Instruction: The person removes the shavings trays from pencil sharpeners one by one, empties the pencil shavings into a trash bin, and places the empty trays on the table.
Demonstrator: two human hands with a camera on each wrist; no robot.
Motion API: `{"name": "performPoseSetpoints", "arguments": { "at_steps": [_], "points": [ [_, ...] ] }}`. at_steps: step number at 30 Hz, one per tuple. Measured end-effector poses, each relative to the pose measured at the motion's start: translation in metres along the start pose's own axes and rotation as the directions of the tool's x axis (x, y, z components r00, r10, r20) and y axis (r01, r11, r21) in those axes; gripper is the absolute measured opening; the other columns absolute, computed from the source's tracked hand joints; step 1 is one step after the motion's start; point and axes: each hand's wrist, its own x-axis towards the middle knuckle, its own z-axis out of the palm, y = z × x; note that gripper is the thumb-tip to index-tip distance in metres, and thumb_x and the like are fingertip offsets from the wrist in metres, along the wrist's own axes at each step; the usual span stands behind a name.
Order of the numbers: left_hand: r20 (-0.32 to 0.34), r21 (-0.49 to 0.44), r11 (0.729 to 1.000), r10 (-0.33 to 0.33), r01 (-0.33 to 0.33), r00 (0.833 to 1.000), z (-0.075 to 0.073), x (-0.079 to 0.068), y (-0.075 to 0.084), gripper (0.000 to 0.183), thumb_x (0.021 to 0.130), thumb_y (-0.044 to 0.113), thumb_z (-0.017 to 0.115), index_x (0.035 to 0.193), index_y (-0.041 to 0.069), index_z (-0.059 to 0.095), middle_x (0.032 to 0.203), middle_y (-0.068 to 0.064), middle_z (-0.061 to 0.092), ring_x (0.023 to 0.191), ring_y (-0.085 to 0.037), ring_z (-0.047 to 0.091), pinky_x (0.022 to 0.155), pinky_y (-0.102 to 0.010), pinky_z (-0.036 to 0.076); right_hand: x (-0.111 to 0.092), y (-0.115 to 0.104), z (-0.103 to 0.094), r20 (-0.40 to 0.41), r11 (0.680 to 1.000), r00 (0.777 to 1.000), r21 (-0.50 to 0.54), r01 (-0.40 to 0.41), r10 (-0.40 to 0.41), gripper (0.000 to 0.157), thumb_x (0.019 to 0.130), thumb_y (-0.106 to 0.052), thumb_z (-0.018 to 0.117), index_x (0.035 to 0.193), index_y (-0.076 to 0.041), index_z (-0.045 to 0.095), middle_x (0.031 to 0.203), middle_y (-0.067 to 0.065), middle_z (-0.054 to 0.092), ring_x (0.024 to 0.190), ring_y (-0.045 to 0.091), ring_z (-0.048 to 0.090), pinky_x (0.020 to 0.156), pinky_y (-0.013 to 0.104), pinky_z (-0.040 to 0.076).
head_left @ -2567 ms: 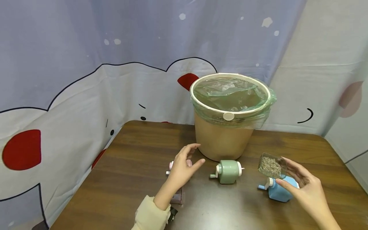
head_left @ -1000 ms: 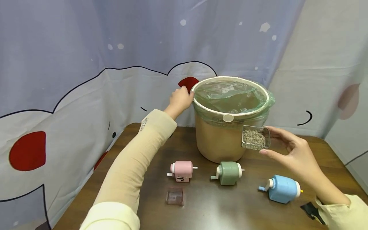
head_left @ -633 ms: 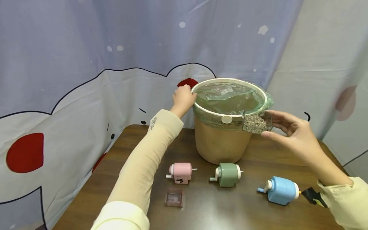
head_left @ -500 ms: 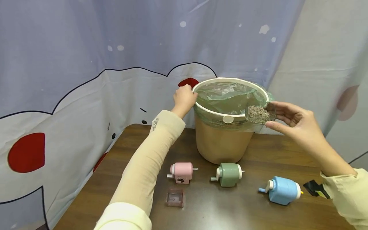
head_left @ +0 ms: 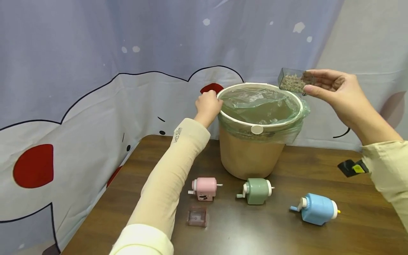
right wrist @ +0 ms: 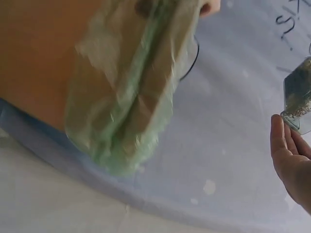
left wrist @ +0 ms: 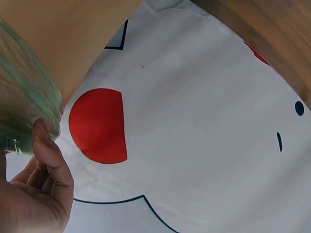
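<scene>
My left hand [head_left: 208, 106] grips the left side of the rim of a tan trash bin [head_left: 250, 156]. In the left wrist view its fingers lie against the green bag [left wrist: 29, 92] that lines the bin. My right hand [head_left: 341, 90] pinches a clear sharpener drawer [head_left: 290, 72] between thumb and fingers, above the right side of the bin's rim. Pencil shavings [head_left: 292, 84] lie inside the drawer, which tilts a little. In the right wrist view, the drawer [right wrist: 297, 87] is partly cut off at the edge.
On the table [head_left: 236, 233] stand a pink pencil sharpener [head_left: 205, 187], a green one [head_left: 257, 191] and a blue one [head_left: 318, 209], each with a crank. A pinkish clear drawer [head_left: 197, 221] lies before the pink one. A printed curtain [head_left: 149, 102] hangs behind.
My left hand has gone from over the pink sharpener to the bin's rim and stayed there. My right hand has lifted the drawer of shavings from near the blue sharpener to above the rim.
</scene>
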Motion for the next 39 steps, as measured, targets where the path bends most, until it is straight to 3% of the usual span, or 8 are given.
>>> {"name": "performPoseSetpoints", "arguments": {
  "at_steps": [4, 11, 16, 20, 25, 29, 35, 39],
  "points": [
    [0.010, 0.025, 1.000, -0.002, 0.002, 1.000, 0.000, 0.001, 0.004, 0.023, 0.093, 0.033, 0.056, 0.089, 0.012, 0.065, 0.083, -0.004, 0.067, 0.080, -0.026, 0.066, 0.064, -0.036, 0.051, 0.024, -0.006, -0.006, -0.016, 0.992, 1.000, 0.126, 0.029, -0.027, 0.027, 0.082, 0.007, 0.065, 0.101, -0.010, 0.071, 0.093, -0.004, 0.072, 0.083, 0.003, 0.067, 0.074, 0.010, 0.049],
    [0.008, 0.035, 0.999, -0.007, 0.007, 1.000, 0.002, 0.002, 0.001, 0.024, 0.092, 0.033, 0.056, 0.089, 0.011, 0.065, 0.088, -0.006, 0.069, 0.086, -0.028, 0.067, 0.067, -0.038, 0.053, 0.062, -0.015, -0.006, -0.032, 1.000, 0.999, 0.004, 0.029, -0.029, 0.024, 0.081, -0.001, 0.069, 0.101, -0.015, 0.068, 0.089, -0.008, 0.069, 0.080, 0.001, 0.064, 0.074, 0.008, 0.047],
    [-0.021, 0.033, 0.999, -0.022, 0.022, 1.000, 0.003, 0.000, -0.006, 0.022, 0.091, 0.029, 0.055, 0.083, 0.010, 0.063, 0.088, -0.008, 0.070, 0.086, -0.029, 0.067, 0.068, -0.039, 0.053, 0.081, -0.015, 0.005, -0.045, 0.991, 0.998, 0.125, 0.055, -0.050, 0.022, 0.079, 0.001, 0.071, 0.097, -0.009, 0.068, 0.085, -0.001, 0.069, 0.076, 0.006, 0.065, 0.071, 0.011, 0.051],
    [-0.038, 0.017, 1.000, -0.013, 0.013, 0.999, 0.002, -0.001, -0.010, 0.021, 0.091, 0.027, 0.054, 0.081, 0.010, 0.062, 0.085, -0.008, 0.069, 0.083, -0.029, 0.067, 0.067, -0.039, 0.053, 0.091, -0.015, 0.010, -0.051, 0.987, 0.996, 0.141, 0.074, -0.067, 0.020, 0.078, 0.002, 0.071, 0.096, -0.007, 0.068, 0.085, 0.000, 0.069, 0.075, 0.007, 0.065, 0.070, 0.012, 0.052],
    [-0.035, 0.020, 1.000, -0.016, 0.016, 0.999, 0.000, 0.000, -0.010, 0.022, 0.092, 0.028, 0.054, 0.086, 0.009, 0.064, 0.087, -0.008, 0.069, 0.084, -0.029, 0.067, 0.068, -0.039, 0.053, 0.101, -0.014, 0.013, -0.031, 0.998, 0.999, -0.059, 0.021, -0.023, 0.027, 0.081, -0.006, 0.071, 0.107, -0.008, 0.061, 0.088, -0.009, 0.067, 0.077, 0.001, 0.064, 0.072, 0.009, 0.048],
    [-0.026, 0.036, 0.999, -0.022, 0.023, 0.999, -0.002, 0.000, -0.009, 0.023, 0.092, 0.030, 0.054, 0.091, 0.010, 0.066, 0.089, -0.008, 0.070, 0.085, -0.029, 0.067, 0.069, -0.039, 0.053, 0.108, -0.013, 0.014, 0.011, 0.967, 1.000, -0.253, -0.017, 0.020, 0.037, 0.083, -0.014, 0.071, 0.117, -0.007, 0.058, 0.088, -0.017, 0.064, 0.082, -0.004, 0.061, 0.074, 0.006, 0.044],
    [-0.021, 0.033, 0.999, -0.023, 0.023, 1.000, 0.000, -0.001, -0.006, 0.024, 0.093, 0.031, 0.054, 0.092, 0.010, 0.066, 0.089, -0.008, 0.070, 0.084, -0.029, 0.067, 0.069, -0.039, 0.053, 0.114, -0.010, 0.012, 0.097, 0.886, 0.993, -0.464, -0.019, 0.072, 0.057, 0.084, -0.021, 0.071, 0.133, -0.002, 0.049, 0.092, -0.021, 0.059, 0.086, -0.007, 0.056, 0.073, 0.006, 0.041],
    [-0.029, 0.017, 1.000, -0.024, 0.025, 0.999, 0.001, -0.002, -0.006, 0.024, 0.093, 0.030, 0.054, 0.090, 0.010, 0.066, 0.089, -0.008, 0.070, 0.085, -0.030, 0.067, 0.070, -0.040, 0.053, 0.115, -0.009, 0.013, 0.183, 0.802, 0.976, -0.598, 0.014, 0.119, 0.063, 0.083, -0.026, 0.071, 0.135, 0.000, 0.047, 0.094, -0.021, 0.056, 0.085, -0.009, 0.054, 0.072, 0.005, 0.040]
  ]
}}
